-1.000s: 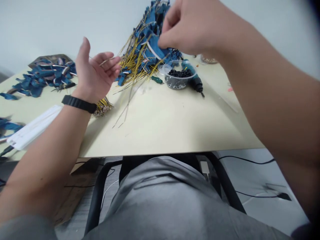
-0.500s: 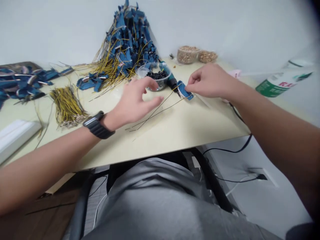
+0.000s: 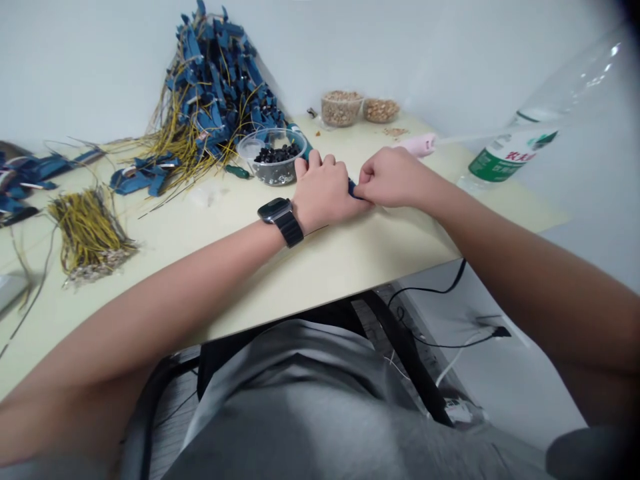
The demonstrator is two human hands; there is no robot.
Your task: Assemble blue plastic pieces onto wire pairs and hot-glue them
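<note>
My right hand (image 3: 393, 179) pinches the right end of a small blue piece (image 3: 353, 189), which lies low over the table. Palm down, my left hand (image 3: 327, 190) reaches across the same piece and hides most of it; its thumb touches near my right fingertips. The left fingers are bent, and what they grip beneath the palm is hidden. Just behind my left hand stands a clear round tub (image 3: 277, 175) of small black parts. A dark watch is on my left wrist.
A tall heap of blue pieces with yellow wires (image 3: 215, 93) leans on the wall. A yellow wire bundle (image 3: 93, 230) lies left. Two tubs of tan bits (image 3: 341, 110), a pink object (image 3: 419, 145) and a large bottle (image 3: 505, 157) stand or lie behind and right.
My left hand has moved right from open air and come down over the blue piece, covering it and its dark wires. My right hand still pinches the piece. The view has shifted right.
</note>
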